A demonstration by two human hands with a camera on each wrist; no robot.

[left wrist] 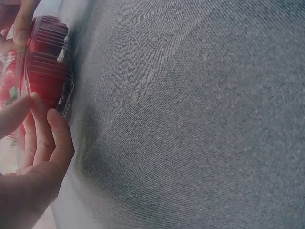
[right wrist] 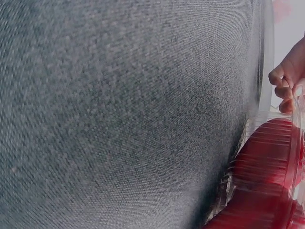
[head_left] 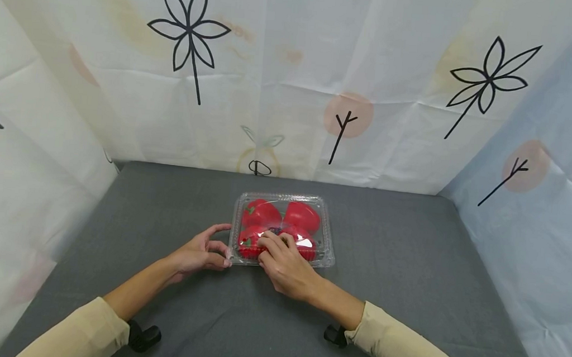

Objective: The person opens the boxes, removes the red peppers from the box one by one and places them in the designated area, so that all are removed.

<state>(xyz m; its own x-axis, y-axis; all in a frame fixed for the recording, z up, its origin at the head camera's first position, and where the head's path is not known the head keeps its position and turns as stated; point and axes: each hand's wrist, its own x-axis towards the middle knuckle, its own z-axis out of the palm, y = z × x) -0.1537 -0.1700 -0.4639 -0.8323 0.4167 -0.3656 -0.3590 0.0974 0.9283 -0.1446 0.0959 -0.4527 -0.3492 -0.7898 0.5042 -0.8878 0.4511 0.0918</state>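
Note:
A clear plastic container (head_left: 328,243) holds several red peppers (head_left: 302,217), some with green at the stem. My left hand (head_left: 199,257) is at its left side, with thumb and fingertips pinching the near left corner; the left wrist view shows this hand (left wrist: 40,157) at the rim. Bent over the near part of the lid is my right hand (head_left: 286,268), its fingertips against the plastic near the front edge, partly hiding the peppers. In the right wrist view, my left hand (right wrist: 290,76) holds the corner beyond the peppers (right wrist: 267,157); my right hand does not show there.
The container rests on a grey cloth-covered table (head_left: 391,248). A pale printed curtain (head_left: 295,61) rises behind the table and along both sides. Dark wrist straps (head_left: 143,337) show at the cuffs of the light sleeves (head_left: 404,345).

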